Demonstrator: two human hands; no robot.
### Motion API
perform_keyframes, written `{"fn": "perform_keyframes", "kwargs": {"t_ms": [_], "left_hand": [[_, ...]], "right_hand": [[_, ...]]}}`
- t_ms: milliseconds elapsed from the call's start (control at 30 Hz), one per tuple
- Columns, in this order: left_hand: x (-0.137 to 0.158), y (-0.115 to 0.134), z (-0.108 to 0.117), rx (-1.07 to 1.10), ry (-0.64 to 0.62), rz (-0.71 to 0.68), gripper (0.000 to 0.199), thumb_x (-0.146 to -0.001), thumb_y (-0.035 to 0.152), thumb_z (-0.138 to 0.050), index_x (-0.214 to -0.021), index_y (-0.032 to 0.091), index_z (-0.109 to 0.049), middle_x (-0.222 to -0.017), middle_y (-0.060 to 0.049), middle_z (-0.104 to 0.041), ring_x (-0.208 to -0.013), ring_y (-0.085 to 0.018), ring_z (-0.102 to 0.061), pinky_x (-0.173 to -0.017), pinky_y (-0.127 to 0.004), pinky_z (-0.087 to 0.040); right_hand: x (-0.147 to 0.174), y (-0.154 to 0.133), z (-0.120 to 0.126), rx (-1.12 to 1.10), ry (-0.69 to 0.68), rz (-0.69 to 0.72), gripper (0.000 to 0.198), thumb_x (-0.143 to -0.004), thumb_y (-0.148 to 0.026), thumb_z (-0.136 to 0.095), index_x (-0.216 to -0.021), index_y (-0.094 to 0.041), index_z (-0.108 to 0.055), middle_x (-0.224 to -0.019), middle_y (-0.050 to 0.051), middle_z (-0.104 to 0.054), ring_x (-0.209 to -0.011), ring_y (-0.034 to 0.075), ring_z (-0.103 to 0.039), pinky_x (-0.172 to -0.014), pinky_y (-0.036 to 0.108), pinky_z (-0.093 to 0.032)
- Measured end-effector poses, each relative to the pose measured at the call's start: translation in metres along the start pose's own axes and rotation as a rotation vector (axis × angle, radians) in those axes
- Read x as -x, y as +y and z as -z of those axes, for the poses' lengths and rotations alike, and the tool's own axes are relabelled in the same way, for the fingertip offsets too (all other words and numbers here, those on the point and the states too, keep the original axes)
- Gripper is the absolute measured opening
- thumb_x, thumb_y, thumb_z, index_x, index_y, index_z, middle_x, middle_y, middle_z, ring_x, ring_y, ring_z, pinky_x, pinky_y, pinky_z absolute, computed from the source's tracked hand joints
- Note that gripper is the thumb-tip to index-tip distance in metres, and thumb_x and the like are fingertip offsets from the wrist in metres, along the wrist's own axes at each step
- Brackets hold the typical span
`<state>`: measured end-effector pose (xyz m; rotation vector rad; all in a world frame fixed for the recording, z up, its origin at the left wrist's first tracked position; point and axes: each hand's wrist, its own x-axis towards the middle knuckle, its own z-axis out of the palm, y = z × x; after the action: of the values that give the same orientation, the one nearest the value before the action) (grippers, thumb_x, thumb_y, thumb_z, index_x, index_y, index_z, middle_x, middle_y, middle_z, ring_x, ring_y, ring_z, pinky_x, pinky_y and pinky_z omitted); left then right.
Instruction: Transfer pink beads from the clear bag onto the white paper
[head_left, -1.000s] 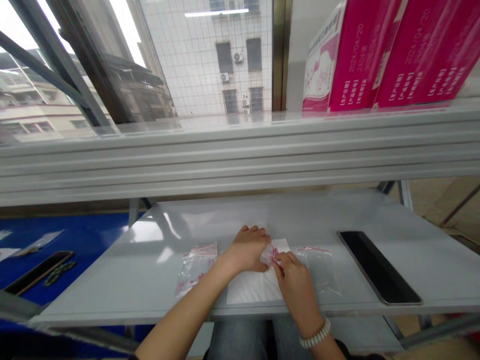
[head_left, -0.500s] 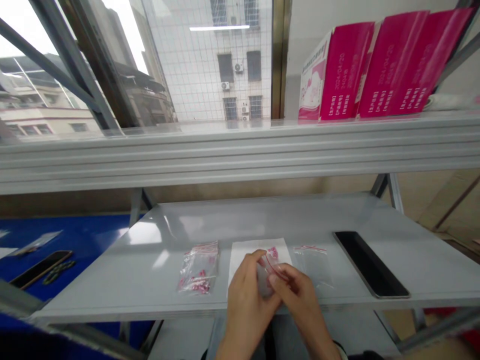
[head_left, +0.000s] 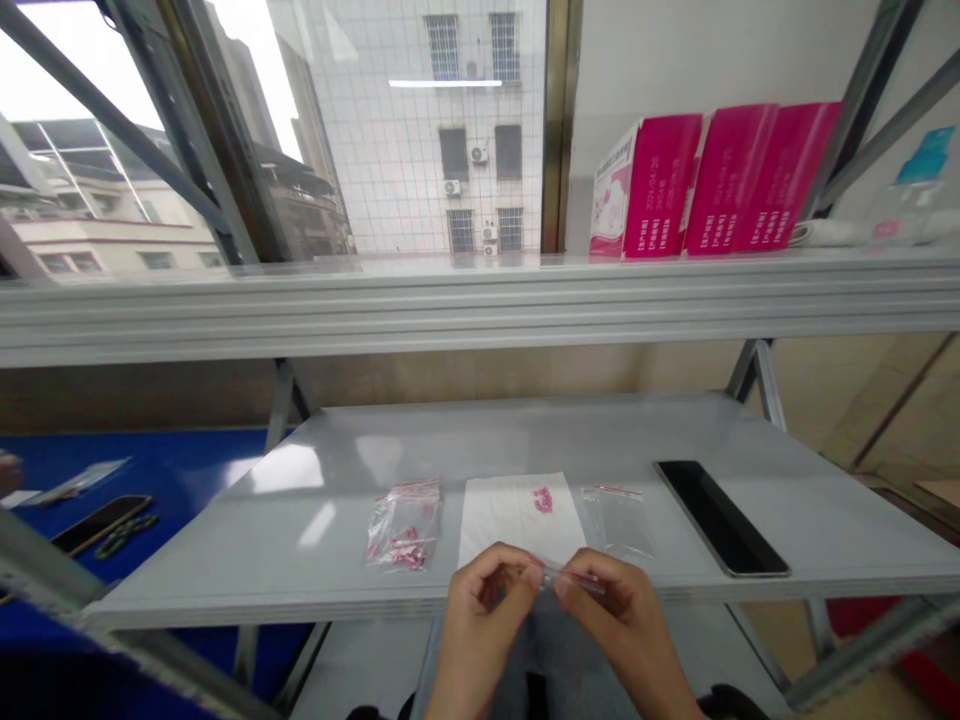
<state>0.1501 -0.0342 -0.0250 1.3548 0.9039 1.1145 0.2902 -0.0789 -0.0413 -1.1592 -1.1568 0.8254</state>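
at six o'clock, over the near edge of the counter [head_left: 525, 430]: my left hand [head_left: 480, 610] and right hand [head_left: 626, 620], fingertips pinched together on a small clear zip bag [head_left: 570, 578] held between them, red strip along its top.
at twelve o'clock from the hands, flat on the counter: white paper sheet [head_left: 510, 520] with a little heap of pink pieces [head_left: 543, 499].
at eleven o'clock: filled clear bag [head_left: 403, 522] with pink pieces inside.
at one o'clock: empty clear bag [head_left: 616, 518].
at two o'clock: black phone [head_left: 720, 517], face up.
upper shelf, one o'clock: pink boxes [head_left: 712, 180], upright.
at nine o'clock: blue table [head_left: 172, 470] with another phone [head_left: 101, 522].
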Motion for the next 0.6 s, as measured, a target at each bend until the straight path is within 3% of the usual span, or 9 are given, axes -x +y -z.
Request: {"fn": "perform_keyframes", "kwargs": {"t_ms": [200,333,500,600], "left_hand": [[0.013,-0.004,-0.009,0.019,0.025,-0.031,0.027,-0.075,0.042,-0.074,-0.062,0.019,-0.068,-0.062,-0.001,-0.064,-0.065,-0.016,-0.056,-0.064,-0.023,-0.044],[0.018,-0.009,-0.016,0.003,-0.006,-0.04,0.027,-0.074,0.042,-0.074,-0.061,0.019,-0.069,-0.061,-0.001,-0.064,-0.063,-0.016,-0.055,-0.063,-0.024,-0.044],[0.021,-0.011,-0.023,0.016,-0.009,-0.016,0.028,-0.073,0.044,-0.075,-0.061,0.02,-0.068,-0.061,-0.001,-0.065,-0.064,-0.017,-0.057,-0.064,-0.025,-0.045],[0.02,-0.012,-0.024,0.021,0.002,-0.018,0.027,-0.075,0.046,-0.074,-0.063,0.021,-0.068,-0.064,-0.001,-0.064,-0.066,-0.018,-0.058,-0.066,-0.025,-0.046]], "right_hand": [[0.008,0.003,0.004,-0.069,-0.014,0.033,0.015,-0.079,-0.032,-0.07,-0.074,-0.018,-0.067,-0.066,0.0,-0.061,-0.061,0.014,-0.054,-0.056,0.022,-0.043],[0.011,0.004,0.008,-0.064,0.036,-0.001,0.02,-0.077,-0.032,-0.072,-0.066,-0.017,-0.064,-0.058,-0.002,-0.056,-0.053,0.011,-0.048,-0.051,0.021,-0.038],[0.016,0.003,0.018,-0.038,0.019,0.012,0.024,-0.08,-0.035,-0.072,-0.066,-0.017,-0.066,-0.063,0.001,-0.061,-0.061,0.014,-0.054,-0.057,0.023,-0.044],[0.019,0.01,0.022,-0.083,0.089,-0.005,0.026,-0.078,-0.041,-0.075,-0.069,-0.018,-0.069,-0.063,0.001,-0.061,-0.058,0.014,-0.054,-0.055,0.023,-0.045]]}}
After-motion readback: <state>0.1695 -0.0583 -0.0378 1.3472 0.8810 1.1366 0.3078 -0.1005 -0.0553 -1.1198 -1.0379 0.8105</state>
